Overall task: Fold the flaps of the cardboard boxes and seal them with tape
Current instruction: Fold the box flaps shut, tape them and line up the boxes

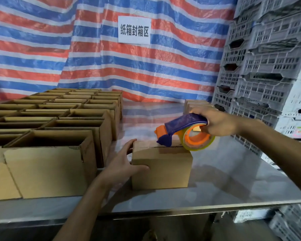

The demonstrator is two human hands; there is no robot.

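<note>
On the steel table [224, 180], near its front edge, a closed cardboard box [162, 167] stands with its top flaps folded down. The left hand [123, 162] clasps the box's left corner, thumb on the front face, fingers curled over the upper edge. The right hand [217, 122] grips the tape dispenser [182, 131], which rests on the box top along the seam; tape already laid there is hard to make out. Open boxes [59, 129] stand in rows just left.

Head view looks forward and down, close over the table [233, 180]
</note>
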